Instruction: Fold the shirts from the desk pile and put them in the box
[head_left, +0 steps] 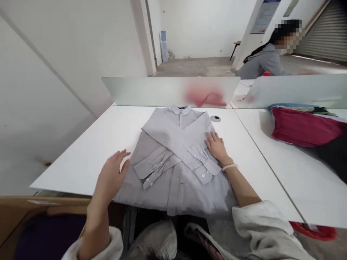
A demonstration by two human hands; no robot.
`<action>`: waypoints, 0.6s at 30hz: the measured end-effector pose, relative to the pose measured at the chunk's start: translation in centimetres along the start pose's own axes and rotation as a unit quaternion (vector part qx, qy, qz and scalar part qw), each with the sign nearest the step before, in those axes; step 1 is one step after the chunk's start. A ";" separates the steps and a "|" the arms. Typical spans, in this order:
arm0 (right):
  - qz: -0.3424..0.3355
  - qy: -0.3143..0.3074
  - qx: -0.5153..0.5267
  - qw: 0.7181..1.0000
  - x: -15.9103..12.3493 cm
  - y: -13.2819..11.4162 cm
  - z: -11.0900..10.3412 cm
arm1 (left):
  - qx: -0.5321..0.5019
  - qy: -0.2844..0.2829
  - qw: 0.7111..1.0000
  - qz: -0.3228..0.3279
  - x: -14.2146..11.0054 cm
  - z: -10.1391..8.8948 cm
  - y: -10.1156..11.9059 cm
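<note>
A grey button-up shirt [176, 141] lies front up on the white table, its collar toward the far side. Both sleeves are crossed over its front, with the buttoned cuffs near the middle and right. The shirt's hem reaches over the near table edge. My right hand [217, 147] rests flat on the shirt's right side, above a cuff, fingers stretched out. At the left, my left hand [112, 175] hovers beside the shirt's side edge, fingers apart and holding nothing.
Frosted dividers [151, 90] stand along the table's [89, 151] far edge. Folded clothes [306, 126] lie to the right. A cardboard box [48, 206] is at the lower left, a red bin [317, 231] at the lower right. Another person [265, 59] sits beyond the divider.
</note>
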State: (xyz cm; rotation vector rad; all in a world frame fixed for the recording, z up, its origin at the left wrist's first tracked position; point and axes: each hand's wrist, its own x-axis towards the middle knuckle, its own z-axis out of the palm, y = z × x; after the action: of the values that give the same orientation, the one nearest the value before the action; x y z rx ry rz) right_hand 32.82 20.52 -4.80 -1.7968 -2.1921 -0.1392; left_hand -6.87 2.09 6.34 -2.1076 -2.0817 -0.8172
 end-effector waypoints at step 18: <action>-0.013 -0.021 -0.045 0.999 -0.9 0.4 -0.9 | -0.010 -0.056 0.967 -0.248 -11.6 2.2 -4.1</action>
State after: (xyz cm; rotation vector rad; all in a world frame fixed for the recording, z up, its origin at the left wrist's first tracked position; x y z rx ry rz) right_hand 33.51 19.54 -4.22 -1.8364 -2.2724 -0.2114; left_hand -9.39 -7.22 -1.64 -1.6863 -2.7259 -0.7742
